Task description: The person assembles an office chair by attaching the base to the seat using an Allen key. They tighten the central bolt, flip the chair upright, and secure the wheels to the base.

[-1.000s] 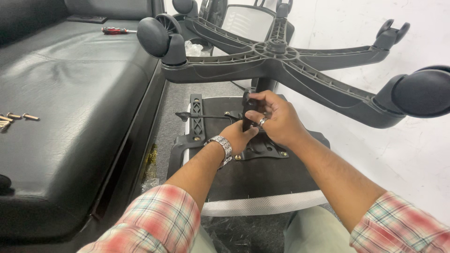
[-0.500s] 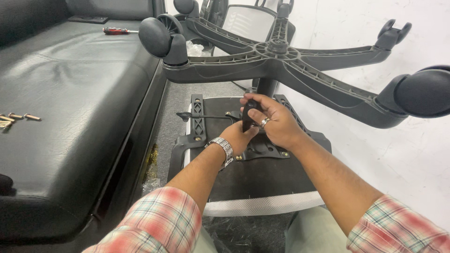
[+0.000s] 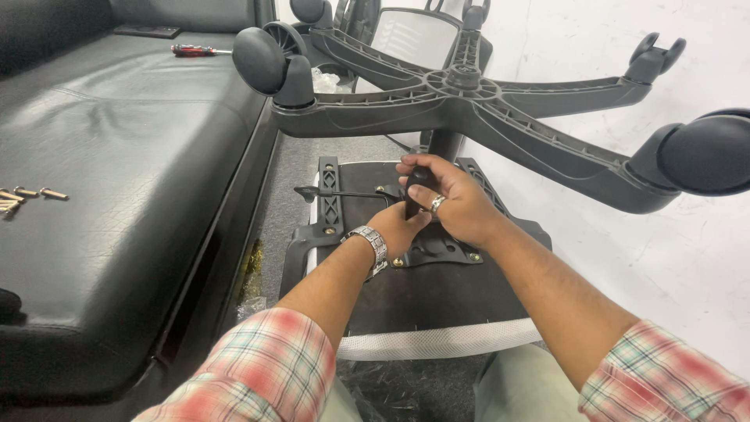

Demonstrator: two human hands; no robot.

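Note:
An office chair lies upside down, its seat underside point(image 3: 437, 305) facing up and its grey five-arm base point(image 3: 469, 101) with black casters above it. My right hand point(image 3: 457, 207), a ring on one finger, is closed around a black tool handle point(image 3: 414, 191) that stands upright on the metal mechanism plate point(image 3: 437, 250). My left hand point(image 3: 398, 227), with a metal watch at the wrist, sits just below it and touches the lower end of the same handle. What the tool's tip meets is hidden by my fingers.
A black leather couch point(image 3: 117, 195) runs along the left, with several loose bolts point(image 3: 27, 195) near its left edge and a red-handled screwdriver point(image 3: 199, 51) at its far end. A large caster point(image 3: 707, 152) juts out at right. White wall at right.
My right hand has shifted slightly on the tool handle, fingers re-curled over its top. The left hand and the chair stay where they were.

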